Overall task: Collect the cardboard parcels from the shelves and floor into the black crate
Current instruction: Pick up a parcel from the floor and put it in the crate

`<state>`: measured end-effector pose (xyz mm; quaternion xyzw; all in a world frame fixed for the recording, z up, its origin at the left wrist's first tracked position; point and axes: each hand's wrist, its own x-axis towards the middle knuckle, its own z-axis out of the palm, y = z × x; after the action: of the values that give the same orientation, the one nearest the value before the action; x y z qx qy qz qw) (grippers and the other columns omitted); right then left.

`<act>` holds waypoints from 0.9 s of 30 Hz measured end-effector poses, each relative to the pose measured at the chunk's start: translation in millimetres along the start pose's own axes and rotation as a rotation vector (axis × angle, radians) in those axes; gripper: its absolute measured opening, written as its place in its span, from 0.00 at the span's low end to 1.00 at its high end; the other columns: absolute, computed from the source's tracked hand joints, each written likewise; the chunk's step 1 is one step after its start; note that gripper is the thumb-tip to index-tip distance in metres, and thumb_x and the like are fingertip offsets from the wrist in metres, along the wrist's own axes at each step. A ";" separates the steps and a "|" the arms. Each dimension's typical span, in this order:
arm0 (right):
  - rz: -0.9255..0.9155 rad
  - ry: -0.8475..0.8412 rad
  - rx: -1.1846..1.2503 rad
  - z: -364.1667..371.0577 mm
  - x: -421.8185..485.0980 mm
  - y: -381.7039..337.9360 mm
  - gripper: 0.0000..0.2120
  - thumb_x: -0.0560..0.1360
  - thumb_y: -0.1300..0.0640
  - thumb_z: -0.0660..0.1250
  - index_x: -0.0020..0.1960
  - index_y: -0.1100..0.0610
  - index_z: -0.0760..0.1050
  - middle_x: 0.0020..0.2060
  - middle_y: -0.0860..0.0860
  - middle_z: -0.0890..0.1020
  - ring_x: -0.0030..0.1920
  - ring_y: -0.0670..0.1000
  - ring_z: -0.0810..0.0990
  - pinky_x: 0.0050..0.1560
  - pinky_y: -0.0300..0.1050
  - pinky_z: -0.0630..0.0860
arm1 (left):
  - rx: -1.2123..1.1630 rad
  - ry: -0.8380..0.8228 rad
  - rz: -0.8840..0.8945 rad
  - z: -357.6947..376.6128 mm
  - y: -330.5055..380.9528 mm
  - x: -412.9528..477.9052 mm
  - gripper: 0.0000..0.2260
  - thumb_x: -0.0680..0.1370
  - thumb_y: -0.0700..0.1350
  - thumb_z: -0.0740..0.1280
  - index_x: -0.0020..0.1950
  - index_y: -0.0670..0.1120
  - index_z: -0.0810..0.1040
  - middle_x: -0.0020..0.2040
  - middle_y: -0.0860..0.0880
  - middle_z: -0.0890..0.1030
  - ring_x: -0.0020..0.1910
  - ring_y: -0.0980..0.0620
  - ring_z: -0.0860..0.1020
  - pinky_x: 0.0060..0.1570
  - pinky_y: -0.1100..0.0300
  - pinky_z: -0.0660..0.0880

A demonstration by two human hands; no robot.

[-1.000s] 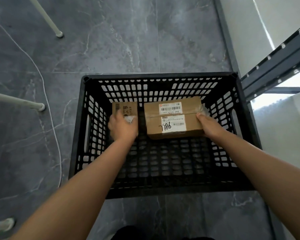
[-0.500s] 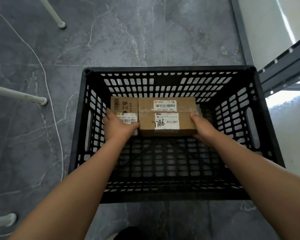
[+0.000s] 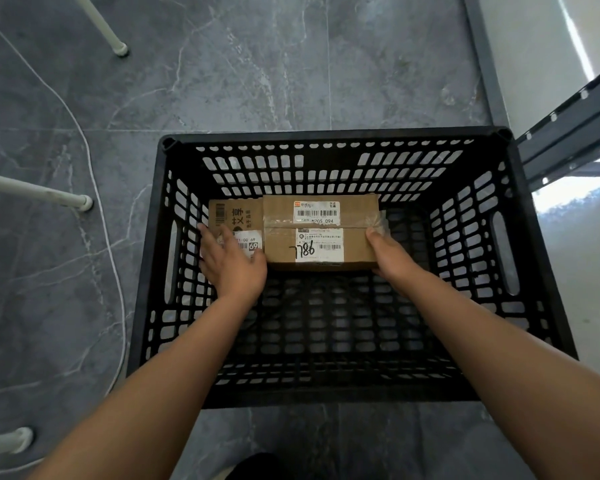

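The black crate (image 3: 326, 135) stands on the grey floor right below me. Two cardboard parcels lie side by side on its bottom against the far wall. The small parcel (image 3: 234, 216) on the left carries printed characters and a white "69" label. The large parcel (image 3: 279, 244) on the right has two white labels and handwritten digits. My left hand (image 3: 231, 263) lies flat on the small parcel's near part with its fingers spread. My right hand (image 3: 390, 258) grips the large parcel's right end, thumb on top.
A dark metal shelf frame (image 3: 568, 129) juts in at the right beside a white wall. White furniture legs (image 3: 35, 190) stand on the floor at the left, and a thin white cable (image 3: 94, 188) curves past them. The near half of the crate bottom is bare.
Both parcels have come down to the crate bottom and the large one has shifted left against the small one. My left hand's fingers have spread out over the small parcel.
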<state>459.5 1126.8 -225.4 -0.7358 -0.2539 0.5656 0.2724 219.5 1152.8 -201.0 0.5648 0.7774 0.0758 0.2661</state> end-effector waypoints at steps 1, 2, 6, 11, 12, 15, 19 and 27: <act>-0.013 0.007 -0.018 -0.4 -2.2 0.8 0.26 0.79 0.41 0.52 0.72 0.53 0.62 0.65 0.54 0.73 0.64 0.54 0.71 0.70 0.53 0.65 | 0.036 -0.043 0.002 -0.4 -1.3 1.1 0.36 0.78 0.53 0.61 0.78 0.46 0.43 0.77 0.44 0.33 0.76 0.42 0.39 0.73 0.46 0.38; -0.029 0.018 -0.029 -1.1 -3.9 1.8 0.26 0.79 0.42 0.52 0.72 0.54 0.62 0.65 0.54 0.73 0.64 0.54 0.71 0.70 0.51 0.65 | 0.072 -0.083 0.002 -0.9 -2.1 2.7 0.37 0.78 0.54 0.60 0.78 0.45 0.41 0.76 0.43 0.31 0.76 0.42 0.37 0.72 0.46 0.37; -0.040 0.045 -0.012 -4.2 -7.4 1.5 0.25 0.80 0.43 0.52 0.72 0.54 0.62 0.64 0.55 0.73 0.63 0.54 0.72 0.68 0.50 0.66 | 0.147 -0.145 -0.005 -1.6 0.7 3.9 0.41 0.77 0.56 0.62 0.76 0.43 0.37 0.74 0.41 0.29 0.75 0.40 0.35 0.72 0.44 0.38; -0.018 0.072 0.060 -0.1 -6.8 -4.9 0.24 0.79 0.43 0.54 0.72 0.51 0.62 0.57 0.51 0.74 0.60 0.52 0.73 0.68 0.55 0.68 | 0.136 -0.042 0.060 0.8 1.3 -2.2 0.37 0.78 0.52 0.62 0.77 0.44 0.42 0.77 0.42 0.37 0.76 0.38 0.40 0.72 0.41 0.40; -0.015 0.071 0.073 0.8 -6.6 -5.7 0.24 0.79 0.43 0.54 0.72 0.51 0.62 0.56 0.50 0.74 0.58 0.51 0.73 0.67 0.54 0.68 | 0.133 -0.027 0.077 0.4 0.8 -3.0 0.35 0.78 0.52 0.62 0.77 0.44 0.44 0.77 0.42 0.38 0.76 0.38 0.41 0.72 0.41 0.41; -0.004 0.075 0.056 1.7 -6.1 -9.0 0.22 0.79 0.43 0.55 0.71 0.50 0.63 0.53 0.49 0.74 0.55 0.51 0.73 0.64 0.51 0.70 | 0.133 -0.035 0.090 0.3 1.4 -3.2 0.31 0.79 0.51 0.61 0.77 0.46 0.49 0.78 0.42 0.40 0.76 0.37 0.41 0.71 0.39 0.41; 0.004 0.078 0.014 2.0 -7.0 -16.8 0.21 0.79 0.45 0.55 0.70 0.49 0.64 0.52 0.48 0.73 0.52 0.50 0.73 0.55 0.47 0.69 | 0.096 -0.091 0.066 -1.5 5.1 0.7 0.26 0.81 0.48 0.56 0.77 0.49 0.51 0.78 0.45 0.39 0.76 0.41 0.36 0.71 0.39 0.38; 0.067 0.116 0.078 12.4 -13.5 -32.2 0.30 0.78 0.41 0.54 0.76 0.47 0.48 0.69 0.55 0.68 0.63 0.57 0.71 0.63 0.52 0.68 | -0.003 0.052 0.078 -23.1 10.3 -5.4 0.24 0.80 0.41 0.57 0.75 0.42 0.57 0.78 0.42 0.52 0.77 0.41 0.47 0.74 0.48 0.43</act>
<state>442.3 1142.3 -196.5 -0.7644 -0.1905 0.5402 0.2960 217.8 1155.7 -175.5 0.5922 0.7612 0.1019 0.2437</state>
